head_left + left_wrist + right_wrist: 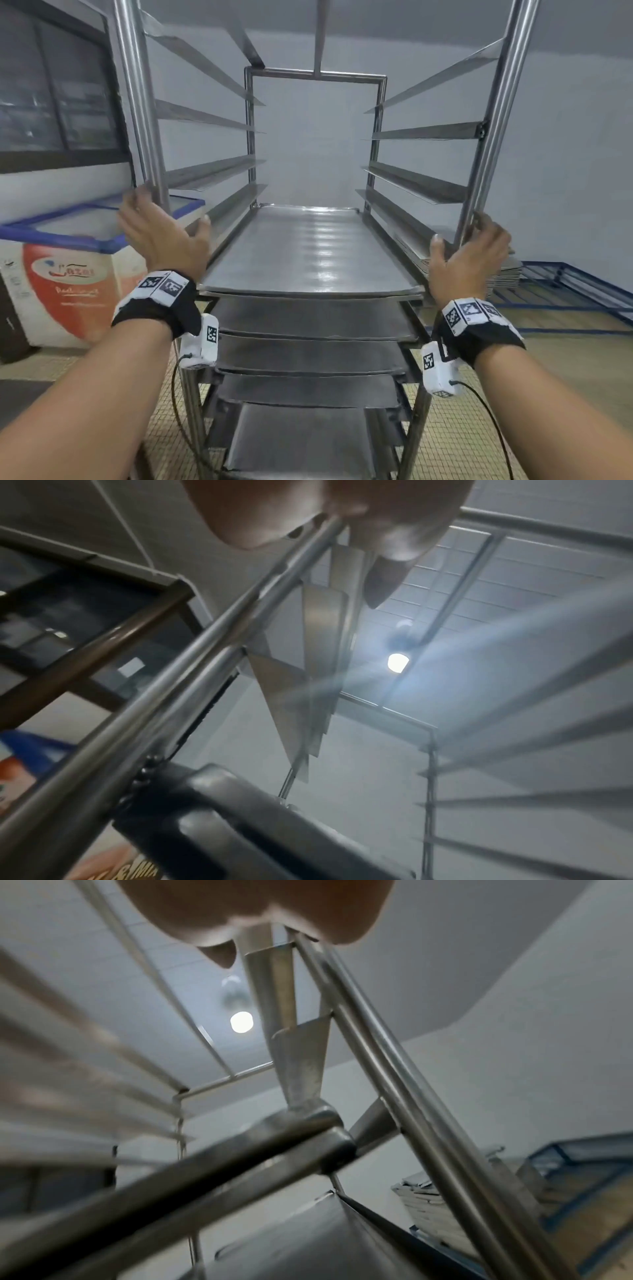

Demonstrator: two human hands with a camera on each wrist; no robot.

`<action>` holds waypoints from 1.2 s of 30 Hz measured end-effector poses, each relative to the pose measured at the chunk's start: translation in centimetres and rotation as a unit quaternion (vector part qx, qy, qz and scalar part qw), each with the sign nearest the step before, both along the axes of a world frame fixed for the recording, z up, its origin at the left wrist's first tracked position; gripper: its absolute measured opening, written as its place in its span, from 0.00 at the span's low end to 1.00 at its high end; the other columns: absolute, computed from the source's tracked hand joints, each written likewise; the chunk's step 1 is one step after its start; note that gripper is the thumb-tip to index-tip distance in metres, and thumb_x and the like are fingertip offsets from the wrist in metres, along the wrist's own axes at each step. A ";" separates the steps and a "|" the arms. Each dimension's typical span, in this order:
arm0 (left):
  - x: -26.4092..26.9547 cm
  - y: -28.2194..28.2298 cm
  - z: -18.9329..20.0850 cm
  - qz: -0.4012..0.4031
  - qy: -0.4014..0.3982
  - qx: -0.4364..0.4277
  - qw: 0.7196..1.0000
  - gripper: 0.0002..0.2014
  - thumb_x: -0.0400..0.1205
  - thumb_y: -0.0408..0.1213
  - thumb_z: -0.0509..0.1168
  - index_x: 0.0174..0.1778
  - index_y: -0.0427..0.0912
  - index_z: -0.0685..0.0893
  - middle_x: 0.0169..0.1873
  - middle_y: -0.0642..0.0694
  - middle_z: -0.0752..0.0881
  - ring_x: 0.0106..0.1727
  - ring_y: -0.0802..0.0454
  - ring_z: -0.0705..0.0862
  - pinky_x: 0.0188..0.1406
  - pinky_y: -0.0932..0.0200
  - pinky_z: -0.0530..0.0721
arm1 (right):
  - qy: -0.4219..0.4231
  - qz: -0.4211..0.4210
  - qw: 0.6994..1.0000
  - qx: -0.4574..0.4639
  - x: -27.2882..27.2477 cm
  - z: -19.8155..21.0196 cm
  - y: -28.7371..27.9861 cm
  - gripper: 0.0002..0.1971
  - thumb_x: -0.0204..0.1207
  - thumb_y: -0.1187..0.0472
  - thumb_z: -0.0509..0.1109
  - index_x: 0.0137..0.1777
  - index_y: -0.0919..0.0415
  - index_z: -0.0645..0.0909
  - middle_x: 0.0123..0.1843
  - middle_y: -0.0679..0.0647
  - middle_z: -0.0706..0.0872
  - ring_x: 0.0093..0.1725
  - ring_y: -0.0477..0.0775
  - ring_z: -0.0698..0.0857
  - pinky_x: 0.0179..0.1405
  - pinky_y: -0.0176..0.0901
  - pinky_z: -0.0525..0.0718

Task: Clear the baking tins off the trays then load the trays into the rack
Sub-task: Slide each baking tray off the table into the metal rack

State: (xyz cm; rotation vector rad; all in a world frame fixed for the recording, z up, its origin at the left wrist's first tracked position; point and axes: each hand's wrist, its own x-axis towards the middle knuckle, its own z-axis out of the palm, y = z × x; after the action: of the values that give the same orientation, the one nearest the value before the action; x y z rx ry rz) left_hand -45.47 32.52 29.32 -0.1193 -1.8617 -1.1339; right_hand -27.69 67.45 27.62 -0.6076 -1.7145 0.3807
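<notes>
A tall steel rack (317, 73) stands right in front of me. Several flat metal trays sit in its lower slots, and the top tray (308, 253) is bare and shiny. The angled runners above it hold nothing. No baking tins show in any view. My left hand (171, 209) wraps the rack's front left post (137, 102), fingers outside and thumb inside. My right hand (459, 233) grips the front right post (496, 120) the same way. In the left wrist view that post (205, 653) runs up into my left hand (342, 515). The right wrist view shows the other post (394, 1069) under my right hand (267, 912).
A chest freezer (68, 274) with a blue-framed glass lid stands close on the rack's left. Behind the rack on the right, a stack of flat trays (510, 270) lies on a low blue metal frame (565, 284). The floor is small-tiled, and a white wall is beyond the rack.
</notes>
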 end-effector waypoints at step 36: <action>-17.8 5.1 -1.1 -0.031 -0.047 0.086 0.995 0.18 0.84 0.40 0.63 0.57 0.25 0.75 0.52 0.26 0.79 0.44 0.40 0.74 0.42 0.53 0.67 | 0.081 -0.028 0.994 -0.065 -15.6 -0.1 10.6 0.19 0.86 0.54 0.61 0.63 0.73 0.70 0.45 0.72 0.84 0.38 0.71 0.83 0.33 0.45 0.67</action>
State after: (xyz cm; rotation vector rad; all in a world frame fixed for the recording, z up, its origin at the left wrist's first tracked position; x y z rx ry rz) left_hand -63.23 37.66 28.24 -0.0257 -1.8440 -1.3581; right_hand -43.29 78.05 27.49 -0.6990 -1.5233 0.4901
